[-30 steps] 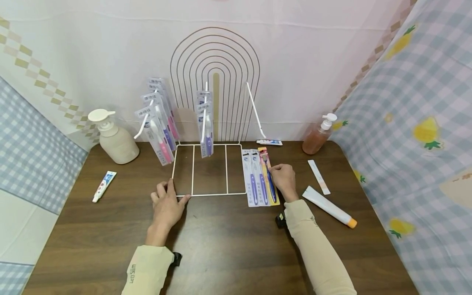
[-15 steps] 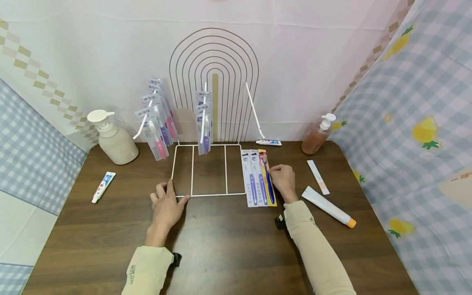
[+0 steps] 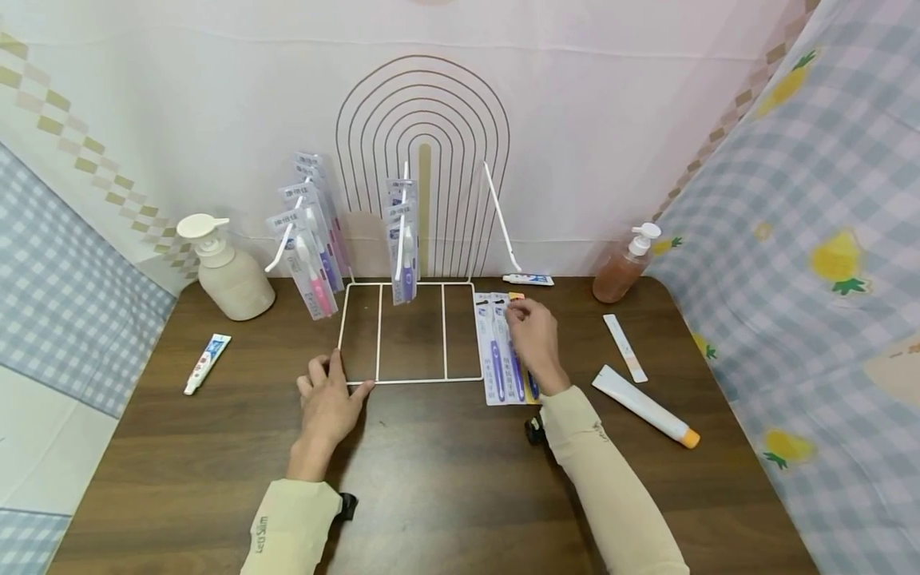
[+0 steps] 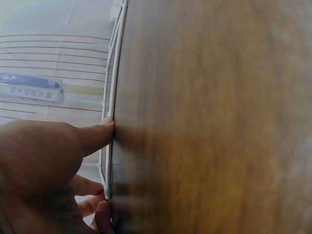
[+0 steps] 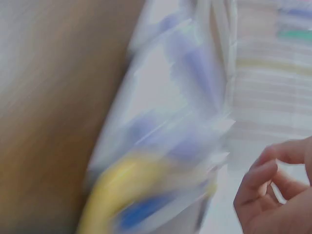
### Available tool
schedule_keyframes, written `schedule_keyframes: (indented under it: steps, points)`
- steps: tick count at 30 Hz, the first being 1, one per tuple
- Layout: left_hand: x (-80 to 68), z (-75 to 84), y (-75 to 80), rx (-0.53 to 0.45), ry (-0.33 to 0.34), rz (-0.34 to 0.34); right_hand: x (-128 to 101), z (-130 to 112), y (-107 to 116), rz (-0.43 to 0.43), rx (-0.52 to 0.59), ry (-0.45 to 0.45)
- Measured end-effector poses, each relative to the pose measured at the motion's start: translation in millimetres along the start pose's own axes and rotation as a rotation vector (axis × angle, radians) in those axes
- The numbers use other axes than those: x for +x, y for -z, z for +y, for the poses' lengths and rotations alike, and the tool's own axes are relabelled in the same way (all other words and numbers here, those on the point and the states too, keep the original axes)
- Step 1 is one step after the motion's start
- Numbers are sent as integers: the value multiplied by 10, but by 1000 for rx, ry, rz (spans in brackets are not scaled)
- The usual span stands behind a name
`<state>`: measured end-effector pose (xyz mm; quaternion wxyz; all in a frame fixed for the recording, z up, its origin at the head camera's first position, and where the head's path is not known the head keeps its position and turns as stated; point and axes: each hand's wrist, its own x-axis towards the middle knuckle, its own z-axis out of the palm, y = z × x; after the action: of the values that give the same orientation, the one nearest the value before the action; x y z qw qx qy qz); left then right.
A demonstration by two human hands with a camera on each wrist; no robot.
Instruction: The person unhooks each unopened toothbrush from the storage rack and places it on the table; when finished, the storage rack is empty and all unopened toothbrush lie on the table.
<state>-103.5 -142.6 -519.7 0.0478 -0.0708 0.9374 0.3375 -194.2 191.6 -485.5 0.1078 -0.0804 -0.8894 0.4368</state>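
Note:
My left hand rests on the front left corner of a white wire display rack, thumb on its front bar and fingers at its side. My right hand, fingers loosely bent with nothing seen between them, is over a row of packaged toothbrushes beside the rack. Two purple toothbrush packs lie there, next to a yellow toothbrush pack mostly hidden by the hand. In the right wrist view the yellow pack is blurred, apart from the fingers.
Pink and purple toothbrush packs hang on the left hook, purple ones on the middle hook. The right hook is bare. Pump bottles flank the rack. Toothpaste tubes and a slim packet lie about.
My right hand has left the yellow pack's right edge and moved up and left over the packs' upper part. The yellow pack has shifted left against the purple ones. My left hand stays put.

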Motion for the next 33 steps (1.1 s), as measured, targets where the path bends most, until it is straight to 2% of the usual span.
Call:
schedule_keyframes:
  steps: [3, 7, 12, 17, 20, 26, 33]
  points:
    - [4, -25, -29, 14, -10, 3, 17, -312, -67, -41, 130, 123]
    - [6, -25, -111, -4, -18, -8, 26, -690, -96, -109, 251, 243]
    - [-16, -2, -169, -29, -20, 7, 33, -1031, -164, -181, 292, 359]
    - [-44, 16, -134, -28, -9, 27, 49, -1256, -290, -276, 350, 343]
    - [-40, 16, -96, -26, -1, 24, 66, -1360, -364, -297, 393, 327]
    - [-1, -39, -71, -27, -7, 16, 65, -1466, -444, -259, 418, 342]
    - [51, -119, -85, -27, -24, 21, 51, -1470, -464, -219, 455, 339]
